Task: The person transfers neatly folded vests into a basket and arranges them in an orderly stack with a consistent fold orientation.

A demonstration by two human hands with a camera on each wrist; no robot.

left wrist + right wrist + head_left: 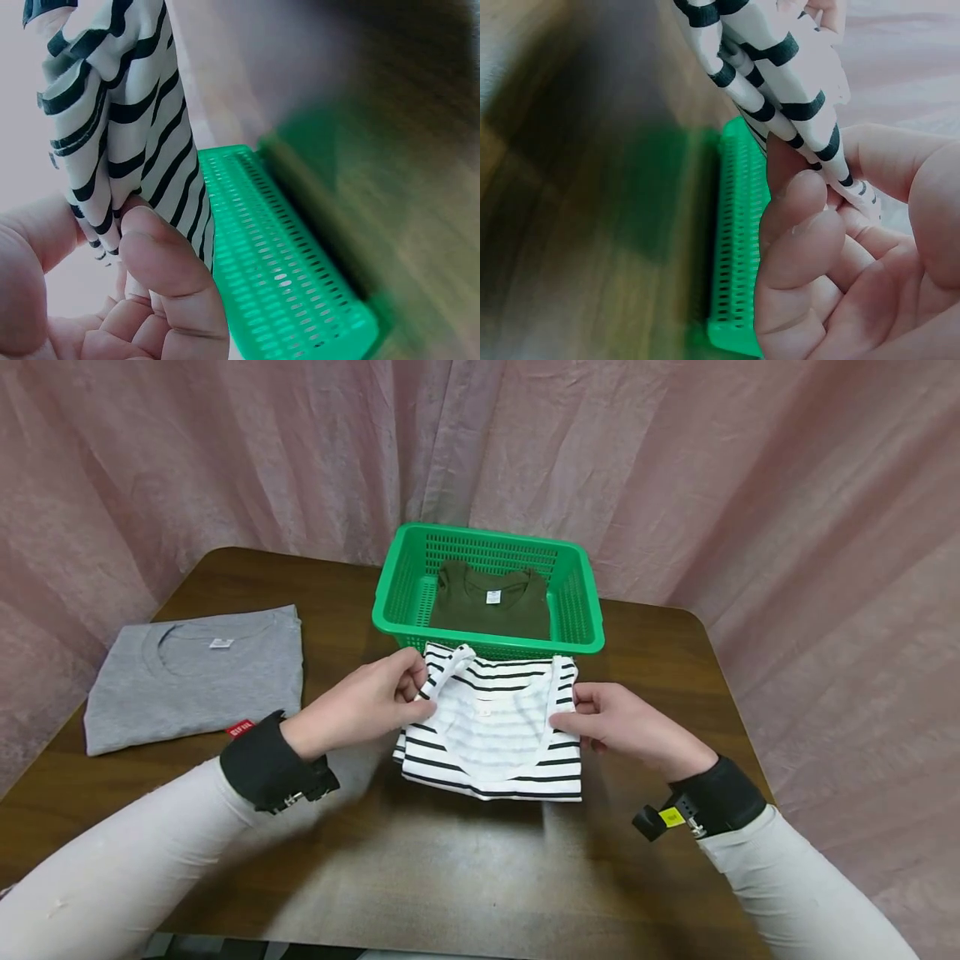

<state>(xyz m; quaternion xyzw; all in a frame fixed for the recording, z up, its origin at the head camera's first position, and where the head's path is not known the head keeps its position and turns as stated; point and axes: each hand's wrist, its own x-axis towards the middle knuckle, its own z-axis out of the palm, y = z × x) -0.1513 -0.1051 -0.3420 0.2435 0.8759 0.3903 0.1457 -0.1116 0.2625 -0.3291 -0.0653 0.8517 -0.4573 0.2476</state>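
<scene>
A folded white shirt with black stripes hangs between my two hands, its scoop neckline facing up, in front of the basket. My left hand pinches its left edge between thumb and fingers. On the opposite edge, my right hand grips the fabric the same way. In the left wrist view, the layered striped cloth bunches between thumb and fingertips. The right wrist view has the folded layers running into the pinch. Just beyond the shirt is a green plastic basket, overlapped by its top edge.
Inside the basket lies a folded olive-green T-shirt with a white neck label. A folded grey T-shirt with a red tag rests at the left of the brown wooden table. Pink curtains hang behind the table.
</scene>
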